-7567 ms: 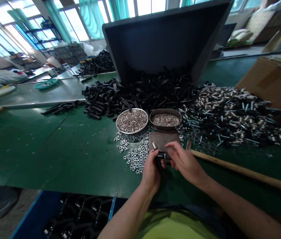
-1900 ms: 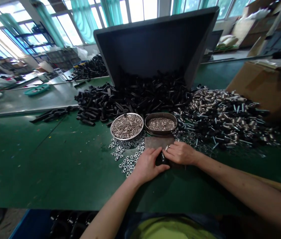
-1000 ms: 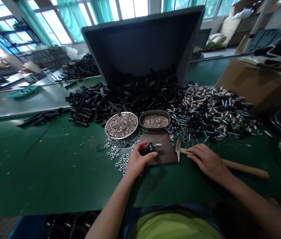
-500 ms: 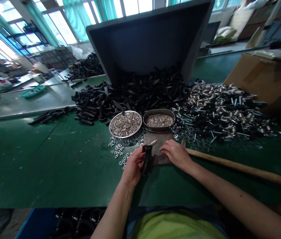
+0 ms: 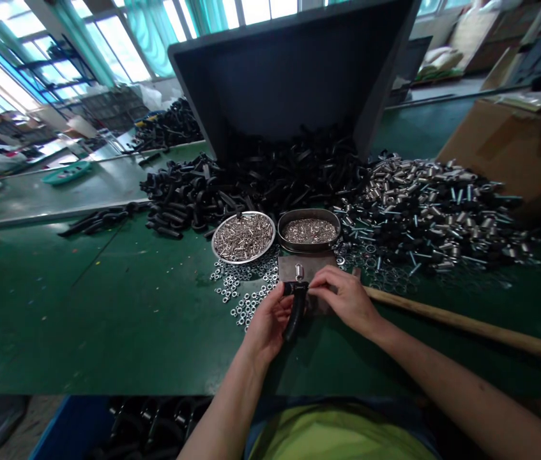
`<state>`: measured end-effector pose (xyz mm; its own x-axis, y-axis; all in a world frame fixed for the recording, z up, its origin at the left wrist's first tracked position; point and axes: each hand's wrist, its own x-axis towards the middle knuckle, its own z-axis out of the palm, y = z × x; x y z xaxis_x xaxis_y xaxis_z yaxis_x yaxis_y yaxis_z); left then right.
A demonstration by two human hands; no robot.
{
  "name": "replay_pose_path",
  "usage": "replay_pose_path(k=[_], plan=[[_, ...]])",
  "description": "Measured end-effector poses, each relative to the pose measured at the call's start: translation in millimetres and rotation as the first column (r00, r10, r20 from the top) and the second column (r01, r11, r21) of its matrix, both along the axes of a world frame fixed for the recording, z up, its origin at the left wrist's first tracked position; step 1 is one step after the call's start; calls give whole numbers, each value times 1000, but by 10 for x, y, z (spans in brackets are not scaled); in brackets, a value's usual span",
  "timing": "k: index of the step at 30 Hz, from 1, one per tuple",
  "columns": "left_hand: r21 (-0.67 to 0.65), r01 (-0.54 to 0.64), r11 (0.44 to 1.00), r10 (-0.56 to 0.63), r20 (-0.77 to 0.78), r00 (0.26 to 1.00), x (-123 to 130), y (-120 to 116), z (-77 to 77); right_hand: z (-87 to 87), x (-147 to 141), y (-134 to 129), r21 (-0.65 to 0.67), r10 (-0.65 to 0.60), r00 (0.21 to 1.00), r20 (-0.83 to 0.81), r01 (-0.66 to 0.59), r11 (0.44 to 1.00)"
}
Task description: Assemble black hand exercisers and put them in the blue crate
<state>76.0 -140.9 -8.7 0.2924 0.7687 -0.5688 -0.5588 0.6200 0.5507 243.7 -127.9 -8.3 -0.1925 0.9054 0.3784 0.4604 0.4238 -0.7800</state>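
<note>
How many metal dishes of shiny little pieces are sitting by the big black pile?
2. A round silver tray sits on the left, and an oval dark-rimmed pan sits right beside it, both in front of the black pile. More could be hidden behind the piles.

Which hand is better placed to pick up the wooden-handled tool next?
Right, probably: the right hand lies closest to the wooden-handled tool, while the left hand is wrapped around the black curved part with its metal stud.
</note>
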Motion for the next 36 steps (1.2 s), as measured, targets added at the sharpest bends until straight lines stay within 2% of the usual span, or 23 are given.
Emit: replay_pose_path(k=[3,6,8,10,12,15,17,18,20,22,25,27,30,33,34,36], plan=[[43,48,998,-45,-72,996,-8,13,-16,13,21,17,-15,17,1000,11,-16,1000],[150,131,980,-111,-139,984,-33,78,-22,22,80,68,-46,35,997,75,-32,998],[261,230,937,-171,-231,958,-50,152,-13,-6,148,128,0,54,974,221,-56,998],[351,361,864,-213,-395,894,-56,229,6,-66,226,195,126,52,888,457,-122,985],[407,521,750,-194,-619,761,-43,275,24,-138,291,251,242,21,739,674,-247,938],[403,751,523,23,-888,460,3,253,19,-206,330,285,283,-16,558,830,-396,873],[343,851,399,202,-937,283,35,190,-17,-197,328,267,274,-16,503,864,-442,854],[313,881,354,266,-937,226,48,153,-43,-176,331,244,263,-10,486,874,-454,851],[283,911,301,344,-923,173,62,89,-99,-111,375,165,244,-5,481,877,-437,866],[290,901,321,363,-917,166,63,48,-144,-48,501,38,236,-31,511,859,-341,910],[298,854,427,336,-929,156,60,40,-164,-47,851,-210,200,-115,556,823,-96,975],[278,835,474,326,-937,126,62,55,-150,-129,1124,-367,168,-172,534,828,57,984],[255,836,486,334,-938,92,72,83,-120,-267,1417,-513,141,-215,492,844,184,973],[253,841,478,336,-937,90,78,98,-106,-220,1434,-538,118,-230,495,838,248,962],[254,840,480,335,-938,92,79,100,-105,-152,1375,-530,112,-234,520,821,256,960],[261,835,484,333,-938,100,80,101,-108,20,1189,-508,99,-233,633,738,240,966]])
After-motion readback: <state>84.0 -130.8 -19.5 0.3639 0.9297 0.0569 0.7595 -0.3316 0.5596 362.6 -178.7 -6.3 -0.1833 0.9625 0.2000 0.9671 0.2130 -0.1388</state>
